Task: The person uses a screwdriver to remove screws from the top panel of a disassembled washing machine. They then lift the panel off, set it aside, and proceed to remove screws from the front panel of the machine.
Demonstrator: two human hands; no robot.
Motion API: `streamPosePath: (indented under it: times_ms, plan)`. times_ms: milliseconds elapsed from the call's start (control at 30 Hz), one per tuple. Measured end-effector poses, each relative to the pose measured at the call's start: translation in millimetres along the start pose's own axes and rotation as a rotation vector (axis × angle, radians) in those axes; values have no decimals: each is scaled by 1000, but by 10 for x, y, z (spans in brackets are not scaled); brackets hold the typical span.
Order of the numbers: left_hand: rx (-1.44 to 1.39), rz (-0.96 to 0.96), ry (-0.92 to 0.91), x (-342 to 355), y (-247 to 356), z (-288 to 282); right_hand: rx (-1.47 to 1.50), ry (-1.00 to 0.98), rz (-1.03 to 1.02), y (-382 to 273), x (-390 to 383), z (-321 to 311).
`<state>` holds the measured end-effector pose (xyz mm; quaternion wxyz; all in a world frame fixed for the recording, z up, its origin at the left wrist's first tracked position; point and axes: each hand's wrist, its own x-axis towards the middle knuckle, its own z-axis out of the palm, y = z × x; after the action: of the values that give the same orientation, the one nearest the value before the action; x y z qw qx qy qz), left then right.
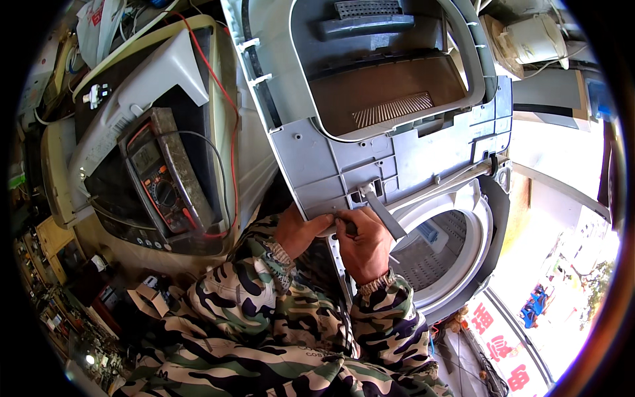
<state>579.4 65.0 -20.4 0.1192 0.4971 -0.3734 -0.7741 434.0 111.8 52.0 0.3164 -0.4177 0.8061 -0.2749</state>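
A grey plastic washing machine top panel [317,155] is raised in front of me, its ribbed side facing me and a large rounded opening in its upper part. My left hand [301,231] is closed around its lower left corner, thumb pressed on the edge. Right beside it, my right hand [367,243] is closed with fingers curled at the same lower edge. A small dark piece shows between the fingertips, too covered to name. Just above the right hand, a grey flat strip [385,215] sticks out from the panel. Below lies the washing machine's round tub [433,255].
At left, a multimeter [165,188] in a worn case rests on a machine top, with a red test lead [233,126] running along it. A long grey plastic part [142,92] lies behind the meter. A white container [537,40] stands at far right.
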Motion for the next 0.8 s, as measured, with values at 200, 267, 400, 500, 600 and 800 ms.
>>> streamPosePath:
  times_ms: [200,267,400,500,600,800]
  plan:
    - [-65,64,-25,-9,118,25,-147,-100,-38,-4,97,2]
    - [-144,67,-13,-15,101,46,-43,-158,103,4,89,2]
    - [-139,87,-6,-29,186,54,-173,-103,21,-27,99,5]
    - [2,108,10,-27,211,41,-205,-62,-52,-5,92,21]
    - [60,90,26,2,160,39,-225,-90,-96,49,67,31]
    - [-52,56,30,34,39,58,-225,-114,-166,16,77,-3]
